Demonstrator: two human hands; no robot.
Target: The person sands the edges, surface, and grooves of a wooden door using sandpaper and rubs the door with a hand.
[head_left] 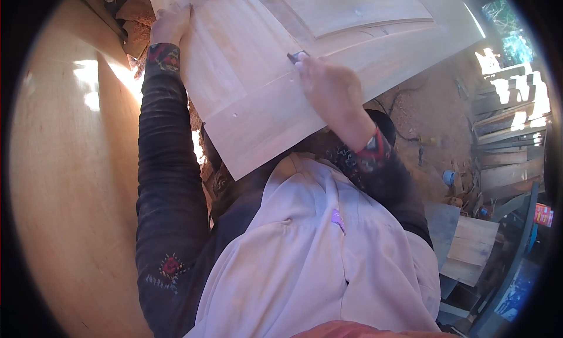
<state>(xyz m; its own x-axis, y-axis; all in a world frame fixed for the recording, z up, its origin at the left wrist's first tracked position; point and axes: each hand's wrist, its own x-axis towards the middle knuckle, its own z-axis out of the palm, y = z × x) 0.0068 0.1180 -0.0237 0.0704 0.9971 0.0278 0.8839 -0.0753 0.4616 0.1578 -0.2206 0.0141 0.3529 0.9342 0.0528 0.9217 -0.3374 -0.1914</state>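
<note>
A pale wooden panel door (pixel 234 112) with a recessed panel and raised frame lies across in front of me, one corner pointing toward my lap. My left hand (pixel 171 22) rests on its left edge near the top, fingers stretched along the wood. Over the middle rail, my right hand (pixel 331 89) is closed on a small dark flat piece (pixel 297 57), held against the surface. Whether that piece is folded sandpaper or a scraper cannot be made out. A few small light marks show on the door's near rail.
A large smooth wooden board (pixel 70 191) fills the left side. Stacked wood offcuts (pixel 510 133) lie at the right, with flat boards (pixel 469 241) below them. A dark cable (pixel 404 94) runs over the dusty ground. Wood shavings (pixel 138 36) lie beyond my left wrist.
</note>
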